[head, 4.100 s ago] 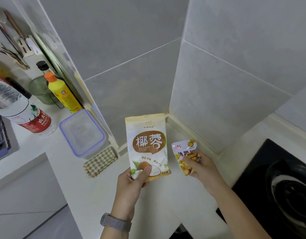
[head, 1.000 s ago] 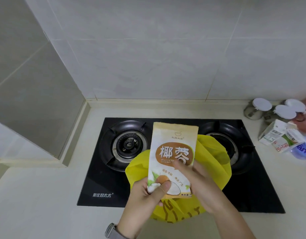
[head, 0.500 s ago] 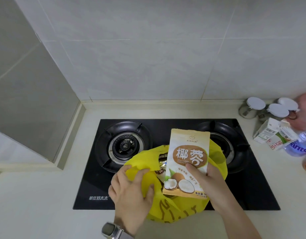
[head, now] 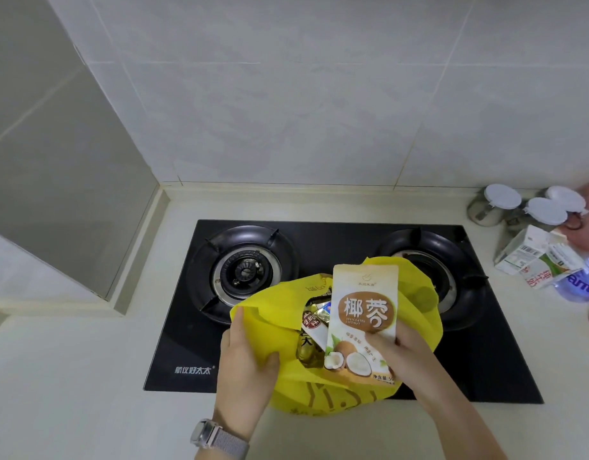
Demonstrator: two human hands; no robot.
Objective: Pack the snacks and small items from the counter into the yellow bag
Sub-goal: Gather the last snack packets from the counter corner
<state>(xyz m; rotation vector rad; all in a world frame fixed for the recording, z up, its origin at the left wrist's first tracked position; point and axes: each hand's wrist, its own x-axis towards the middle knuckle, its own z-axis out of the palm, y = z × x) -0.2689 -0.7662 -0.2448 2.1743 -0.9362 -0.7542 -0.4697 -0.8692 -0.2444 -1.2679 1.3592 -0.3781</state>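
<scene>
two hands are at work in front of me. the fingers [head: 381, 340] of my right hand [head: 406, 351] are pinched on the lower right part of the coconut packet [head: 362, 313], thumb across its front, holding it upright and half over the mouth of the yellow bag [head: 276, 313]. my left hand [head: 245, 363] grips the bag's left rim, thumb on the inside and fingers curled over the outer fold, pulling the opening wide. inside the mouth i can see a few smaller wrapped snacks [head: 314, 322], brown, white and gold, just left of the packet; their labels are too small for me to read. the bag sits on the front middle of the black gas hob [head: 319, 240], between its two burners and spilling onto the pale counter [head: 70, 376] at the near edge. a metal-banded watch [head: 216, 438] is on my left wrist. further right on the counter stand three white-lidded jars [head: 502, 199], with a small carton [head: 532, 257] lying tilted in front of them, well apart from the bag.
</scene>
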